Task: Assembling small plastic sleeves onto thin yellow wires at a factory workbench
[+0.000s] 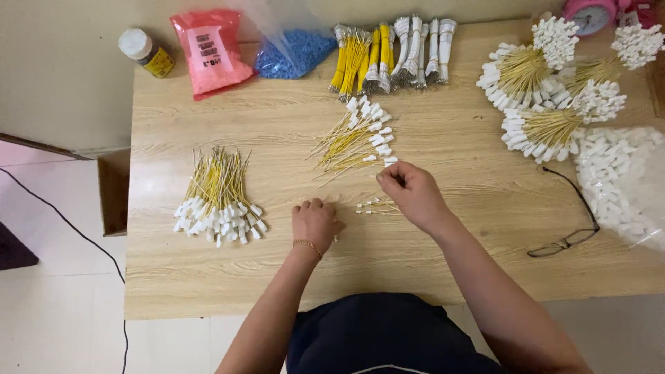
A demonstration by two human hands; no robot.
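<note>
Head view: left hand rests fisted on the bench near its front edge. Right hand pinches a yellow wire; bare wood lies around both. Pink packet and blue bag sit at the rear-left edge.

Wire piles lie left of eyeglasses on table.

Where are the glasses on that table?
The glasses lie on the table's right side in the head view, beside the clear bag of white connectors, right of the right hand.
</note>
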